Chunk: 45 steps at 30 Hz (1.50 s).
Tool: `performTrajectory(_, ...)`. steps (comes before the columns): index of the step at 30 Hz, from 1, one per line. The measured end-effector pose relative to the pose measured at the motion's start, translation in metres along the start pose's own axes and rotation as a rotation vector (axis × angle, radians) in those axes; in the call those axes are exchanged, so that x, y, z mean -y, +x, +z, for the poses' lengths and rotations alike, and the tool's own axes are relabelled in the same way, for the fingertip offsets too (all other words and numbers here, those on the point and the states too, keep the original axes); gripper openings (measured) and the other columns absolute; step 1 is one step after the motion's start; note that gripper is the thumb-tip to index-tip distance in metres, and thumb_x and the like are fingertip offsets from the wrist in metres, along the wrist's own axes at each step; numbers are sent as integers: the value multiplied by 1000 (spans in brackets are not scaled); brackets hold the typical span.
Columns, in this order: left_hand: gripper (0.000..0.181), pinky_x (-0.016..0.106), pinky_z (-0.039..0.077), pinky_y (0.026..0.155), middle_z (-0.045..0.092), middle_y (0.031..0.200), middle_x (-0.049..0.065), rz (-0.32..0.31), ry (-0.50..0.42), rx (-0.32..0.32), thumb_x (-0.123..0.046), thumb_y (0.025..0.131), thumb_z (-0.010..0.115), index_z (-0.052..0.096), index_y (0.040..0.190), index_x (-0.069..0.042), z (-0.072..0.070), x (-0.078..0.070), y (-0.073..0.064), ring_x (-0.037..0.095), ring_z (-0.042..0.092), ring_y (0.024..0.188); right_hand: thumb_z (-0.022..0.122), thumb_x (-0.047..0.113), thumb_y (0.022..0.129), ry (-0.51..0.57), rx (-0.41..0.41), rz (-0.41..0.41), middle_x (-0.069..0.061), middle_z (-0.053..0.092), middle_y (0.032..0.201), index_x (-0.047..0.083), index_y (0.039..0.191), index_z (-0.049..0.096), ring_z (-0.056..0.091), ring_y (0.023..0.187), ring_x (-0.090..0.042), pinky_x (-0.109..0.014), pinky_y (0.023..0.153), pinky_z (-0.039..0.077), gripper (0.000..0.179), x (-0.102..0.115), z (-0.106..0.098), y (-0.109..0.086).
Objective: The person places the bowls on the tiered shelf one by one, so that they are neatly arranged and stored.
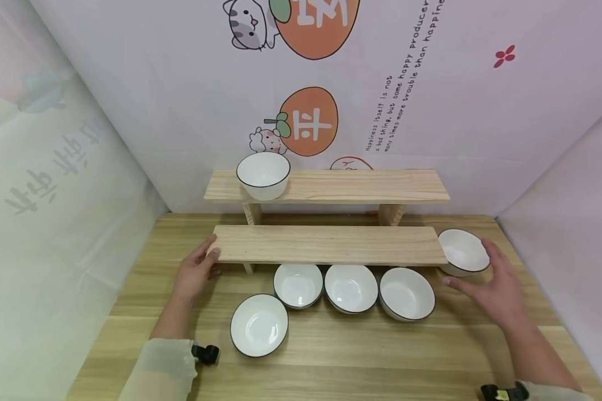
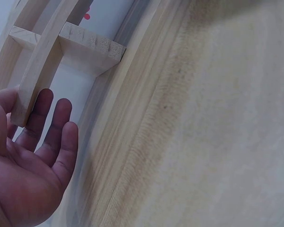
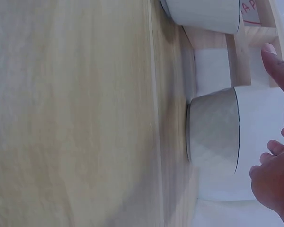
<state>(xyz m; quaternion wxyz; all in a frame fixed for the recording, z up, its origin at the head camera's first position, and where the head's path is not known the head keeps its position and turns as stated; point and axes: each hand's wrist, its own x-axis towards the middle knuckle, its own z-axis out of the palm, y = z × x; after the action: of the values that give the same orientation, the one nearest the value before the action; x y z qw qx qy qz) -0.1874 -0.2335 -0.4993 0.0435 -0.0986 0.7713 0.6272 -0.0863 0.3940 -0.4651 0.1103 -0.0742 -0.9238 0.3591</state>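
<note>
A two-step wooden shelf [image 1: 326, 245] stands toward the back of the table. My left hand [image 1: 193, 273] pinches the left end of its lower board; in the left wrist view the thumb lies on one face and fingers reach round the other. My right hand [image 1: 499, 287] is spread beside a white bowl [image 1: 464, 250] at the shelf's right end. Its thumb points left, in front of that bowl. The right wrist view shows the same bowl [image 3: 213, 130] on the table, with a gap to the hand. Whether any fingertip touches the rim, I cannot tell.
One white bowl [image 1: 263, 172] sits on the upper board, left of centre. Several dark-rimmed bowls, among them a right one [image 1: 407, 294] and a front left one [image 1: 259, 326], stand before the shelf. Printed cloth walls [image 1: 180, 111] enclose the wooden table [image 1: 361, 362] at back and sides.
</note>
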Motion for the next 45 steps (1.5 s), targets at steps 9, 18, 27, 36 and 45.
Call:
performTrajectory(9, 65, 35, 60, 93, 43, 162, 7, 6, 6, 12, -55, 98, 67, 47, 156, -36, -1, -1, 0, 28, 58, 128, 94, 40, 77, 1, -6, -4, -20, 10, 172, 11, 167, 16, 11, 153, -52, -78, 115, 17, 123, -16, -2, 8)
performTrajectory(18, 64, 38, 59, 96, 44, 160, 11, -7, 8, 20, -55, 98, 67, 46, 156, -37, -1, -2, -2, 30, 58, 128, 92, 46, 78, -37, 48, 7, -22, 2, 172, 9, 167, 6, 5, 153, -54, -79, 114, 14, 129, -29, -1, 17)
performTrajectory(27, 62, 45, 56, 102, 33, 166, 10, -18, 4, 47, -48, 102, 63, 42, 159, -35, -2, -7, -4, 33, 50, 138, 93, 44, 77, -11, 93, 27, -28, 3, 170, 8, 167, 3, 20, 144, -63, -81, 108, 23, 132, -42, 0, 28)
performTrajectory(36, 64, 40, 58, 98, 40, 163, 8, -33, 2, 21, -54, 99, 66, 44, 157, -38, 0, -3, -1, 31, 56, 131, 92, 38, 80, 89, 133, 33, -29, 2, 169, 13, 167, -7, 8, 151, -56, -74, 119, 9, 134, -48, 2, 34)
performTrajectory(45, 65, 37, 59, 96, 39, 164, 8, -25, -4, 16, -54, 98, 67, 45, 157, -37, 0, -2, 0, 30, 56, 132, 90, 39, 83, 115, 171, 78, -27, 1, 170, 18, 165, -13, 5, 152, -54, -72, 120, 7, 134, -54, 4, 39)
